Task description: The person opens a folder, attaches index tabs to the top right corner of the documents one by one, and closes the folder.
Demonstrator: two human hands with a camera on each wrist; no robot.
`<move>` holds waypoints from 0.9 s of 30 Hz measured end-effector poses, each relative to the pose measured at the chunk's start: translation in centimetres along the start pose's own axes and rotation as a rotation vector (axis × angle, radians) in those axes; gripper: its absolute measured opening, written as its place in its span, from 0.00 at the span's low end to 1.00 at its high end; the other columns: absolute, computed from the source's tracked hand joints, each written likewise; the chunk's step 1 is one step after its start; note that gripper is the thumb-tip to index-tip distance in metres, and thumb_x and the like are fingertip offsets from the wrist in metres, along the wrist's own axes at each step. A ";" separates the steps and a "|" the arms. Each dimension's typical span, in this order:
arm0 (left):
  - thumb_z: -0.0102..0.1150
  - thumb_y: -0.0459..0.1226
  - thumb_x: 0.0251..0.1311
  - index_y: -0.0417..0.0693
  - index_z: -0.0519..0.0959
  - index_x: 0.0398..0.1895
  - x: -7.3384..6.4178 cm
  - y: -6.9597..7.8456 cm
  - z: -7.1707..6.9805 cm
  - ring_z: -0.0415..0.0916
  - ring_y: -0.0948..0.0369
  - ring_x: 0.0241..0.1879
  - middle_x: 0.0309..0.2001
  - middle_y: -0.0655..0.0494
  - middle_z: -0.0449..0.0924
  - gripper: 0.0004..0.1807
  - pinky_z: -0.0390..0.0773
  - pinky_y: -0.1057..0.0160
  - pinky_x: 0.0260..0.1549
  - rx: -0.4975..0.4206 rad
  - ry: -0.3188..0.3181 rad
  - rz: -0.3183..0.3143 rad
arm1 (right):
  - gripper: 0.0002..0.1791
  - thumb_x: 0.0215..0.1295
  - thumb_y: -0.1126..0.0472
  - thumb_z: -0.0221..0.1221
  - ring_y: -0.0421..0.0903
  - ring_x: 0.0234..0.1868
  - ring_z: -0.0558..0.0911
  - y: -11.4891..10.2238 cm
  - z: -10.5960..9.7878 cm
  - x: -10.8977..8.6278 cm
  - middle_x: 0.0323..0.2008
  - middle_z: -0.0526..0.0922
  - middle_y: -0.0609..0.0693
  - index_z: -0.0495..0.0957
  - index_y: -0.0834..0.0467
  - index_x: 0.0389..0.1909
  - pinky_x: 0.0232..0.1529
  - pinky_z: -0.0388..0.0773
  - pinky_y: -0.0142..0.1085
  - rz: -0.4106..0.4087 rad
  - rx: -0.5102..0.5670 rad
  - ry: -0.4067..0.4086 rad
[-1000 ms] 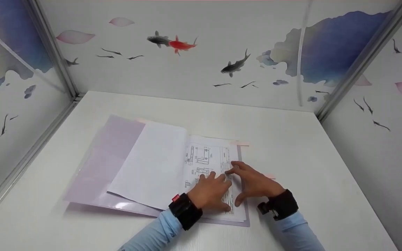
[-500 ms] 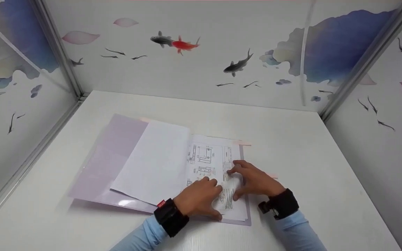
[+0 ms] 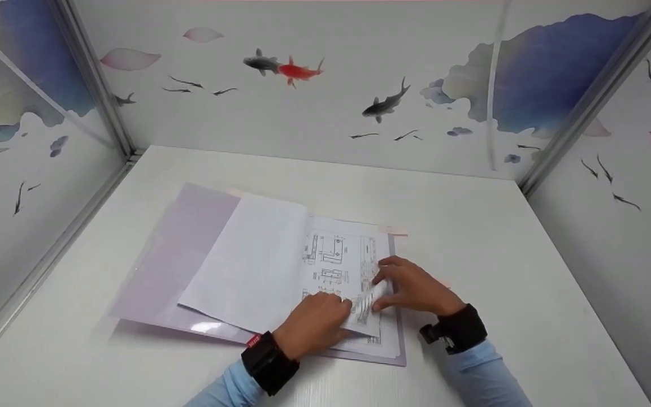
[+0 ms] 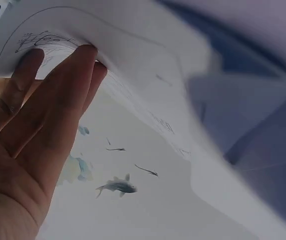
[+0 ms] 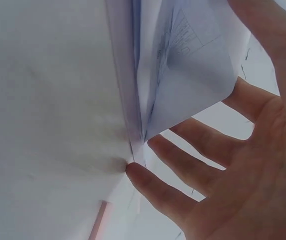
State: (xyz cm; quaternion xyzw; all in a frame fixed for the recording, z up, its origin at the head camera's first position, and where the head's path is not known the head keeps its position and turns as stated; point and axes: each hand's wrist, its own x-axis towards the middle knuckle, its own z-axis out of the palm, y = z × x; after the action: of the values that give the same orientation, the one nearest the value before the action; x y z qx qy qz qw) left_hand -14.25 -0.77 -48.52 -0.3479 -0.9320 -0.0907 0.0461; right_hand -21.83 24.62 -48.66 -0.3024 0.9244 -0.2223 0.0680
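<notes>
An open lilac folder (image 3: pixel 167 265) lies on the table with white sheets inside. On its right side is a page with line drawings (image 3: pixel 331 249). My left hand (image 3: pixel 317 322) lies over the lower part of that page; in the left wrist view its fingers (image 4: pixel 70 95) are fairly straight and touch the printed paper, while the thumb is hidden. At the page's right edge my right hand (image 3: pixel 416 288) holds the sheet, which bulges between thumb and fingers. The right wrist view shows the lifted sheet's corner (image 5: pixel 197 85) against the fingers, with more sheets beneath.
A blank turned sheet (image 3: pixel 246 260) covers part of the folder's left side. Pink tabs (image 3: pixel 396 231) stick out past the page edges. The white table (image 3: pixel 484 226) is enclosed by white panels (image 3: pixel 314 124) printed with fish and petals.
My left hand has slid left and down across the page, its fingers bending more. The drawing page's lower right part has lifted and curved as my right fingers and thumb drew closer together.
</notes>
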 end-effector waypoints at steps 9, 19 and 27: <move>0.61 0.33 0.67 0.42 0.82 0.37 -0.8 -0.4 -0.2 0.76 0.62 0.25 0.27 0.54 0.82 0.03 0.74 0.68 0.25 -0.161 0.054 -0.051 | 0.18 0.75 0.51 0.60 0.56 0.61 0.79 0.8 -3.0 -1.0 0.57 0.81 0.56 0.80 0.58 0.56 0.62 0.77 0.55 0.035 0.277 0.116; 0.59 0.34 0.68 0.42 0.81 0.37 -0.8 -0.6 0.1 0.76 0.63 0.26 0.29 0.52 0.83 0.04 0.78 0.64 0.30 -0.170 0.058 -0.055 | 0.26 0.55 0.57 0.77 0.50 0.42 0.82 0.3 -0.4 -0.1 0.44 0.83 0.56 0.84 0.62 0.54 0.42 0.81 0.36 0.029 0.121 0.015; 0.60 0.34 0.68 0.42 0.82 0.39 -0.7 -0.6 -0.3 0.80 0.61 0.28 0.31 0.51 0.85 0.05 0.79 0.66 0.29 -0.151 0.096 -0.093 | 0.42 0.41 0.48 0.83 0.46 0.41 0.76 -0.2 0.7 0.3 0.49 0.77 0.55 0.82 0.53 0.61 0.43 0.75 0.37 0.154 0.065 -0.007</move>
State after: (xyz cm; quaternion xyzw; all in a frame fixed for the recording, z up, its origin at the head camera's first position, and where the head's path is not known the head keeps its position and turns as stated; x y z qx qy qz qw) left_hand -14.12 -1.70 -48.41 -0.3021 -0.9343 -0.1794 0.0601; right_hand -21.81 24.04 -49.19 -0.2287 0.9370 -0.2451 0.0979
